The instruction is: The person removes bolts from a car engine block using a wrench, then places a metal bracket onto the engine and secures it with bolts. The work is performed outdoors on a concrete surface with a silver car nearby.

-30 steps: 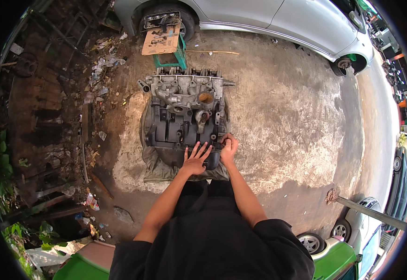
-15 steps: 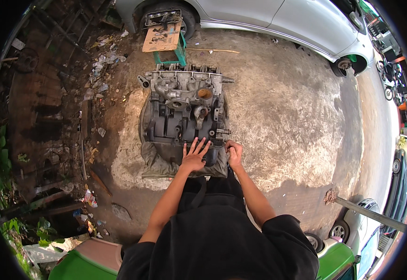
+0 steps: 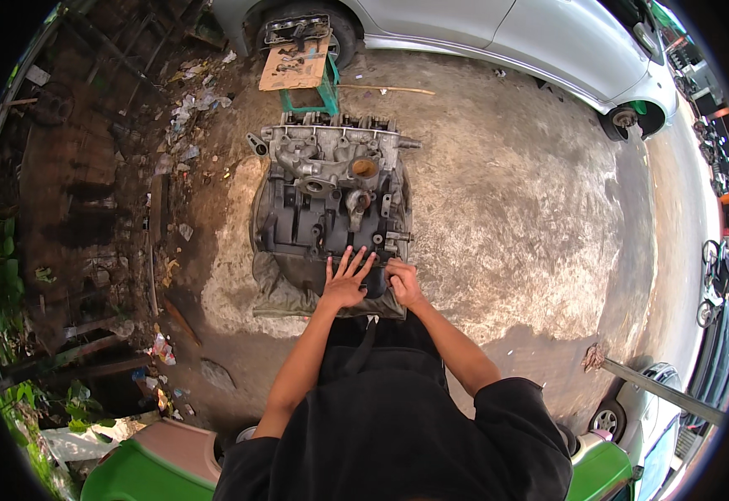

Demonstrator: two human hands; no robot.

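Starting at nine o'clock, a strip of scattered litter [image 3: 182, 150] and planks [image 3: 157, 242] is seen along the dirt edge, well apart from the work. Toward the middle, an engine block [image 3: 329, 196] is laid on a grey cloth [image 3: 285, 292] spread over the concrete ground [image 3: 506, 217], with a green stool [image 3: 302, 79] carrying a cardboard sheet at twelve o'clock just beyond it and a silver car [image 3: 498, 29] behind that. The left hand [image 3: 346, 282] is pressed flat and open on the near, six o'clock edge of the block, fingers spread, nothing grasped. Just beside it, toward three o'clock, the right hand [image 3: 403, 282] is curled on the same edge; whether something small is gripped in it cannot be told. The main risk is judged to lie at that near edge: the block looks heavy and is bedded only on soft cloth, so if weight is leaned onto it or it is tipped, it could be rocked and fingers pinched between casting and ground. The surface looks oily, so a palm could be slid onto sharp brackets or studs. Grit from the ground could also be carried into the open ports. At four o'clock a metal bar [image 3: 657, 388] and another car wheel [image 3: 602, 417] are seen, near enough to be a tripping hazard when stepping back.
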